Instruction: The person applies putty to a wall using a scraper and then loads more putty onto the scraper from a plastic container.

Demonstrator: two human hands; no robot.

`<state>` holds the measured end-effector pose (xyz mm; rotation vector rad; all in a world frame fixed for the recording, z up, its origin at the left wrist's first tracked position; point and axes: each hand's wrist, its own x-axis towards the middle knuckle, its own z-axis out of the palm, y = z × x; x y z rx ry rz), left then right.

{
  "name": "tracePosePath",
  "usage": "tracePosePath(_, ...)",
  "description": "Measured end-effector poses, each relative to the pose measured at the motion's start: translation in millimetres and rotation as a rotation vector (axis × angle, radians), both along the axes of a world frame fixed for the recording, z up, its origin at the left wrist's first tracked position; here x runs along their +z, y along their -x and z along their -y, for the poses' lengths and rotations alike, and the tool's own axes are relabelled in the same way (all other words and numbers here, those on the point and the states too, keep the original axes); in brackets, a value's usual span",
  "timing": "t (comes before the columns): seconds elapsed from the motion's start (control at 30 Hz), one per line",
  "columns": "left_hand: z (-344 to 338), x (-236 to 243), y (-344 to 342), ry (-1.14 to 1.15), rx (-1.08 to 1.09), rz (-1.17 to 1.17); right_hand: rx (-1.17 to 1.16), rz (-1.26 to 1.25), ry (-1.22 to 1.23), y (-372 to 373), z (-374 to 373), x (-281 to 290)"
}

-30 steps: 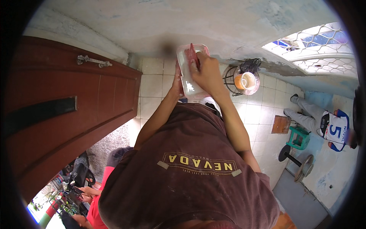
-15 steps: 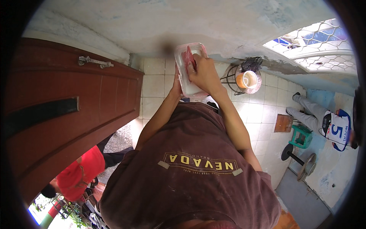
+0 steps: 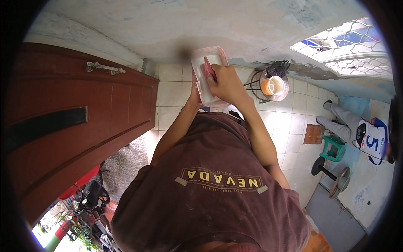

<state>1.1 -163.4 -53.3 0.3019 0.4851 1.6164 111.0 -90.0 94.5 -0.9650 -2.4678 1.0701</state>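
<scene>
In front of my chest is a rectangular, translucent plastic tub with smeared edges and white paste inside. My left hand grips the tub along its left side, with most of its fingers hidden behind it. Over the tub's right half, my right hand is closed around a reddish flat scraper. The scraper's blade leans inside the tub, against or just above the paste; I cannot tell which.
A round stool ahead on the right bears an orange-and-white plastic cup and a black plastic bag. A brown door stands on the left. At far right are a person, a green stool and a dumbbell.
The scraper has shifted slightly lower in the tub, along with my right hand. Behind the door at left, the person in red has moved mostly out of view, uncovering a motorbike.
</scene>
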Motion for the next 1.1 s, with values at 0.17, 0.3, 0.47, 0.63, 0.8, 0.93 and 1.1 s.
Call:
tracePosePath(0.17, 0, 17, 2, -0.118, -0.045, 0.195, -0.115, -0.087, 0.061, -7, -5, 19)
tracePosePath(0.3, -1, 24, -8, 0.083, 0.027, -0.079, -0.134, -0.158, 0.041, 3, -2, 3)
tracePosePath(0.47, 6, 14, -1, 0.04, -0.011, 0.055, 0.006, -0.033, -0.035, -10, -6, -1)
tracePosePath(0.63, 0, 27, -7, 0.015, 0.006, 0.003, -0.102, 0.015, -0.014, -10, -3, 20)
tracePosePath(0.8, 6, 12, -9, 0.076, 0.032, -0.005, 0.027, 0.192, -0.14, -3, 5, -9)
tracePosePath(0.93, 9, 15, -4, -0.003, -0.016, 0.066, 0.001, 0.132, -0.109, -16, -3, 11)
tracePosePath(1.1, 5, 8, -15, 0.102, 0.114, -0.155, -0.043, 0.113, -0.253, -5, 5, -6)
